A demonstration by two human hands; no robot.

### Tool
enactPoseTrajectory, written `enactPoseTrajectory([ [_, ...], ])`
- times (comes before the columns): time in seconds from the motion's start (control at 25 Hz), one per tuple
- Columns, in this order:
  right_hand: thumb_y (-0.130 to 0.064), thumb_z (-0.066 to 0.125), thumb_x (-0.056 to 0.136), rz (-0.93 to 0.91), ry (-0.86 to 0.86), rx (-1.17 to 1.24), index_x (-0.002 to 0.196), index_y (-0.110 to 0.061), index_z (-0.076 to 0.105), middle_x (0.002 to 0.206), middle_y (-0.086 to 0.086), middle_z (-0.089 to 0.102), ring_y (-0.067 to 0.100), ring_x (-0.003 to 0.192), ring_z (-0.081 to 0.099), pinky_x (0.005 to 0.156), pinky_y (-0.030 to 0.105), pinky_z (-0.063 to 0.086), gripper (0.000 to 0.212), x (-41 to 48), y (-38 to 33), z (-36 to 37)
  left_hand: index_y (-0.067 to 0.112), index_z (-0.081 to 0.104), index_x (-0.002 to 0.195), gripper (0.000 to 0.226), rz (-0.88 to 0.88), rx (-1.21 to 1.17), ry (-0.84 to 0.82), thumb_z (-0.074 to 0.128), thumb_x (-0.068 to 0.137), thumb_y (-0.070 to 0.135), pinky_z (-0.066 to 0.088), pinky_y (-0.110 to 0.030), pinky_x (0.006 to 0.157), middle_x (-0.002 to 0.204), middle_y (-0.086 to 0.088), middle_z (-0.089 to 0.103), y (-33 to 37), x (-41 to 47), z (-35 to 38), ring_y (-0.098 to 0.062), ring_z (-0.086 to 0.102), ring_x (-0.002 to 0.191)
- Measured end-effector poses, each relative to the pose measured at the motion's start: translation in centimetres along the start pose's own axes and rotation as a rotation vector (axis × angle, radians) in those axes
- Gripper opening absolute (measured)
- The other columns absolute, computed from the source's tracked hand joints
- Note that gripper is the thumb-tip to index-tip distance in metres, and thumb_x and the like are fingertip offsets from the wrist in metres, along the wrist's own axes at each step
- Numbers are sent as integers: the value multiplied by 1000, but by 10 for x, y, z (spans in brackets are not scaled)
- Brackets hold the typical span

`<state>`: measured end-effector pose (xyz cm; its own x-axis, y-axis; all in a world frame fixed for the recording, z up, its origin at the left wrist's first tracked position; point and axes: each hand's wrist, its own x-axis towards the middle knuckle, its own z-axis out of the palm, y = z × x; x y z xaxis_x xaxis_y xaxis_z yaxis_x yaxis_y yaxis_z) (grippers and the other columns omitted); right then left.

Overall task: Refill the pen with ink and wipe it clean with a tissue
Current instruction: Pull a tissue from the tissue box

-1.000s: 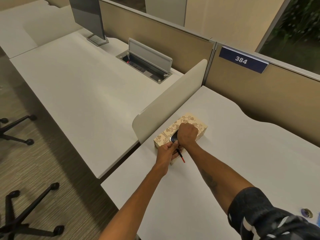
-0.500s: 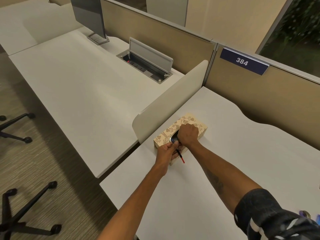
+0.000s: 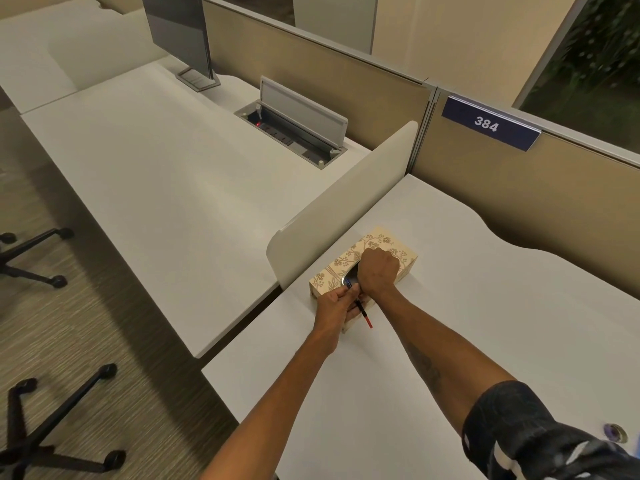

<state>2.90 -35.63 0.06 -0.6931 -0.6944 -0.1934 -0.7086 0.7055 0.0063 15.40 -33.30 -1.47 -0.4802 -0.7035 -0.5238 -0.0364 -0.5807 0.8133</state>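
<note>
The right hand point(image 3: 378, 270) is curled into a fist over the oval opening on top of the tissue box point(image 3: 375, 247), its fingers reaching down into the slot; whether its grip has closed on a tissue cannot be told, since no tissue shows. The left hand point(image 3: 335, 304) sits at the near end of the box, its grip closed narrowly on the pen point(image 3: 363, 310), a thin dark stick with a red end that slants down toward the person, just off the box's near corner. Judged from this, the work has reached its wiping stage: a tissue is being fetched, the wipe itself is not yet done, and whether the ink has gone in cannot be read here, as no ink bottle is in sight. The box stands on a pale white surface point(image 3: 485, 323), otherwise bare around it, close beside a low rounded cream divider point(image 3: 346, 202) on the box's left. Beyond that divider lies a second white desk with an open cable hatch point(image 3: 298, 129) and the foot of a monitor point(image 3: 183, 32). Behind the box runs a tan partition wall carrying a blue plate marked 384 point(image 3: 486, 126). Far to the box's left, black chair bases point(image 3: 38, 420) stand on grey carpet.
</note>
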Motion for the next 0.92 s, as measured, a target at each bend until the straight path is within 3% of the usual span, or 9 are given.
enactPoseTrajectory([
  [0.52,-4,46,94,-92,67,-7,95,-10,70,97,7,70,24,91,67,65,29,40,24,2,6,8,29,59,107,17,-3,-20,-12,65,94,19,60,-21,73,102,0,73,0,1,0,-11,73,89],
  [0.84,-4,45,95,-193,94,-72,97,-10,69,100,8,70,26,91,68,67,30,39,24,0,11,4,31,62,98,13,-9,-19,-10,66,94,19,60,-27,81,96,3,75,-1,4,-1,-17,73,94],
  [0.92,-4,46,95,-210,95,-65,97,-9,68,100,8,69,27,90,68,68,30,40,23,-1,14,0,24,65,108,15,-3,-3,-13,65,94,20,59,-32,87,104,-2,75,-3,6,-1,-21,72,101],
])
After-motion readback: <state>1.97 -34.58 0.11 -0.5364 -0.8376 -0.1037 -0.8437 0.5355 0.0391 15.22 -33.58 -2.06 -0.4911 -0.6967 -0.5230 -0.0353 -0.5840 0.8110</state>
